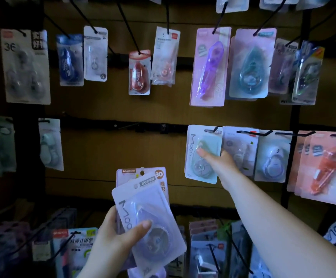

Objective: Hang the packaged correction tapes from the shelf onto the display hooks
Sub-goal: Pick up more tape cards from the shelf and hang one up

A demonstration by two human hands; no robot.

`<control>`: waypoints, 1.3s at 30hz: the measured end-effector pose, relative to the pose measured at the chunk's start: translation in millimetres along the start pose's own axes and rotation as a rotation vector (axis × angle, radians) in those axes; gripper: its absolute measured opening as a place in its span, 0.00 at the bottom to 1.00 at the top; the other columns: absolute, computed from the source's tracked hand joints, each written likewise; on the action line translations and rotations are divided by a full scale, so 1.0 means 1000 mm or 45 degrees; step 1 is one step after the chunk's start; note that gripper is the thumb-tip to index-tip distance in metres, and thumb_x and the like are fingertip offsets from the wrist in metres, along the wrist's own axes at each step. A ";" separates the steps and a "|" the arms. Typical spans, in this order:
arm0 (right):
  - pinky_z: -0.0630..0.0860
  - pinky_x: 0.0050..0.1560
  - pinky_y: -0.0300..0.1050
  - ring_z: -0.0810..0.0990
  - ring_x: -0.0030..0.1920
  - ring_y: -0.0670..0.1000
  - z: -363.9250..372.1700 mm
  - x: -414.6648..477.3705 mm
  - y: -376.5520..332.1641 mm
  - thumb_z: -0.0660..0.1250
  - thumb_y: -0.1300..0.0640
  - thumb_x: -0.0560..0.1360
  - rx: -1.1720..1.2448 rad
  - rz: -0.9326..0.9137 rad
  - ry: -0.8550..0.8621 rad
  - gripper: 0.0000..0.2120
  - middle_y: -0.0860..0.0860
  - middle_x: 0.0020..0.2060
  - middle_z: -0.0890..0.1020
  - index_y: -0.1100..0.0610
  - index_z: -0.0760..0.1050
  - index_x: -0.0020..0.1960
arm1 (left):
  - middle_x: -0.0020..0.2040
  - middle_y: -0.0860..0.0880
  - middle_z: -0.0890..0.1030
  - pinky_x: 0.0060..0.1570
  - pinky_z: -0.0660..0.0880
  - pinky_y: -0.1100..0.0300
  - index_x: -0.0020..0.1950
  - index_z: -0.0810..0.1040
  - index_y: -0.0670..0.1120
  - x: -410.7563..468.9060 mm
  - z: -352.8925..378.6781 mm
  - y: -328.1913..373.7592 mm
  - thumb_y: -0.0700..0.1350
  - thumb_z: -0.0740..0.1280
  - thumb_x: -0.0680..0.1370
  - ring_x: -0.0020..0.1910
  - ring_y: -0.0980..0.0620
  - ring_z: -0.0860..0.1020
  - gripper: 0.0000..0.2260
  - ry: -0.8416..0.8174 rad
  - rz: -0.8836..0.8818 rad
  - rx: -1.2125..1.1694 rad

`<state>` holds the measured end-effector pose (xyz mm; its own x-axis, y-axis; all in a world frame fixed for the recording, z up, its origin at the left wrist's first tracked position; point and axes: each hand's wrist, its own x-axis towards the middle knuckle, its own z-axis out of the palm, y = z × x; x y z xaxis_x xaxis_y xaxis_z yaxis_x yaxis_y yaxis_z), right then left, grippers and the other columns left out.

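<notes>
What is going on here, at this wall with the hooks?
A person is stocking a display wall with packaged correction tapes. The right grip pinches a green Moon pack at a hook in the middle row; the pack's top seems to be on that hook. The left grip holds a small stack of packs lower down, a lilac Moon pack in front and a pack marked 30 behind it. Many other packs hang on the rows around.

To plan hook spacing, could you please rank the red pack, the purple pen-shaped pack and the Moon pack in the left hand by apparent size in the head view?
1. Moon pack, held in the left hand: looks largest, though nearness to the camera inflates it.
2. Purple pen-shaped pack.
3. Red pack, clearly smallest.
</notes>
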<state>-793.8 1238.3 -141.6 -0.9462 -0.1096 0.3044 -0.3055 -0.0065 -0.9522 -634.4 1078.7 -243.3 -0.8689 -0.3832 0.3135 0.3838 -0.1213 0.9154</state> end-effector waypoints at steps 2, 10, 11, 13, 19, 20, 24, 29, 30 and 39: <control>0.72 0.49 0.44 0.75 0.53 0.50 -0.003 -0.012 0.006 0.69 0.51 0.71 0.007 -0.034 0.069 0.25 0.50 0.54 0.77 0.58 0.68 0.63 | 0.51 0.43 0.82 0.49 0.78 0.44 0.51 0.75 0.50 -0.002 0.001 0.001 0.49 0.75 0.46 0.49 0.41 0.81 0.33 0.005 -0.021 -0.025; 0.69 0.35 0.26 0.75 0.36 0.42 -0.007 -0.126 0.030 0.67 0.59 0.72 -0.108 -0.302 0.006 0.07 0.47 0.34 0.76 0.52 0.72 0.37 | 0.54 0.42 0.80 0.44 0.79 0.42 0.56 0.73 0.48 -0.022 0.017 0.009 0.43 0.78 0.60 0.50 0.40 0.81 0.27 -0.035 -0.086 -0.065; 0.69 0.35 0.26 0.74 0.33 0.39 -0.006 -0.135 0.030 0.68 0.60 0.72 -0.104 -0.275 -0.173 0.09 0.46 0.33 0.76 0.51 0.72 0.35 | 0.54 0.43 0.81 0.43 0.80 0.42 0.55 0.73 0.49 -0.025 0.020 0.010 0.44 0.77 0.60 0.50 0.41 0.81 0.26 -0.047 -0.085 -0.050; 0.70 0.38 0.29 0.73 0.33 0.39 -0.004 -0.147 0.030 0.70 0.60 0.70 -0.199 -0.248 -0.355 0.09 0.45 0.34 0.76 0.49 0.73 0.36 | 0.53 0.46 0.80 0.38 0.80 0.45 0.54 0.72 0.51 -0.032 0.029 0.014 0.47 0.74 0.59 0.50 0.42 0.81 0.26 -0.049 -0.093 -0.009; 0.73 0.46 0.39 0.76 0.47 0.48 -0.015 -0.155 0.026 0.70 0.56 0.71 -0.197 -0.038 -0.378 0.10 0.47 0.42 0.76 0.47 0.68 0.42 | 0.52 0.45 0.80 0.39 0.79 0.51 0.52 0.72 0.52 -0.047 0.051 0.011 0.42 0.69 0.71 0.48 0.43 0.81 0.12 0.001 -0.144 -0.026; 0.74 0.45 0.38 0.77 0.46 0.47 -0.016 -0.156 0.025 0.69 0.56 0.72 -0.204 -0.066 -0.382 0.08 0.47 0.42 0.77 0.47 0.69 0.42 | 0.51 0.46 0.81 0.38 0.78 0.51 0.50 0.72 0.53 -0.048 0.053 0.011 0.42 0.68 0.72 0.47 0.44 0.81 0.10 0.007 -0.148 -0.031; 0.74 0.44 0.37 0.77 0.46 0.47 -0.020 -0.158 0.030 0.66 0.57 0.73 -0.097 -0.089 -0.268 0.07 0.47 0.43 0.77 0.47 0.70 0.43 | 0.48 0.45 0.82 0.33 0.79 0.54 0.50 0.74 0.51 -0.050 0.057 0.017 0.47 0.62 0.76 0.46 0.45 0.81 0.04 0.020 -0.166 -0.109; 0.77 0.47 0.43 0.81 0.45 0.49 -0.024 -0.149 0.032 0.65 0.61 0.74 0.195 0.054 -0.244 0.06 0.49 0.43 0.81 0.53 0.75 0.50 | 0.44 0.43 0.83 0.34 0.78 0.54 0.48 0.76 0.46 -0.045 0.054 0.019 0.43 0.59 0.79 0.42 0.44 0.81 0.07 0.073 -0.184 -0.158; 0.78 0.44 0.40 0.81 0.43 0.48 -0.025 -0.147 0.031 0.65 0.61 0.74 0.207 0.049 -0.230 0.05 0.48 0.42 0.81 0.52 0.75 0.48 | 0.45 0.42 0.82 0.37 0.77 0.54 0.49 0.76 0.45 -0.043 0.054 0.019 0.43 0.58 0.79 0.42 0.44 0.81 0.07 0.087 -0.186 -0.144; 0.72 0.25 0.26 0.78 0.25 0.36 -0.044 -0.110 -0.017 0.64 0.65 0.74 0.395 -0.221 0.043 0.10 0.42 0.26 0.81 0.52 0.72 0.39 | 0.51 0.37 0.81 0.55 0.74 0.38 0.43 0.76 0.47 -0.027 0.045 0.007 0.41 0.60 0.78 0.51 0.36 0.79 0.08 0.187 -0.114 0.022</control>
<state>-689.7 1294.0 -157.7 -0.8875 -0.0477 0.4584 -0.4202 -0.3245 -0.8474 -622.5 1129.3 -234.2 -0.8439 -0.5011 0.1916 0.3005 -0.1458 0.9426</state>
